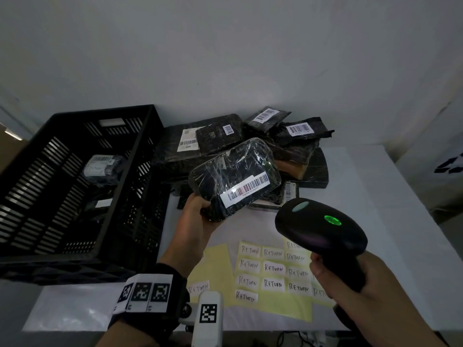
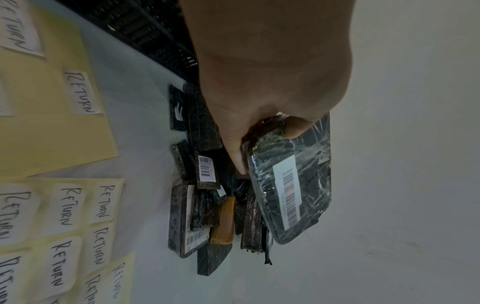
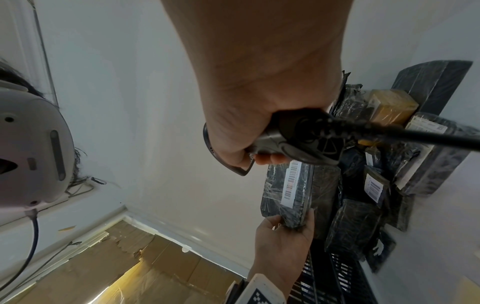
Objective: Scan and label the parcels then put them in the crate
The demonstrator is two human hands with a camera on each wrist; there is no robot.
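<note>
Parcel [image 1: 234, 177] wrapped in clear film is gripped at its lower end by the left hand [image 1: 198, 219], raised above the table's [image 1: 390, 221] middle, barcode label [image 1: 248, 189] up. The right hand [image 1: 350, 284] clasps a scanner [image 1: 319, 227], green light on, beside it. Black crate [image 1: 75, 186] sits at the table's left edge.

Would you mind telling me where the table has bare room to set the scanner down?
Bare white table lies right of the parcel pile and label sheets, out to the table's right edge. It is crowded between the crate and the pile, and the sheets fill the front middle.
</note>
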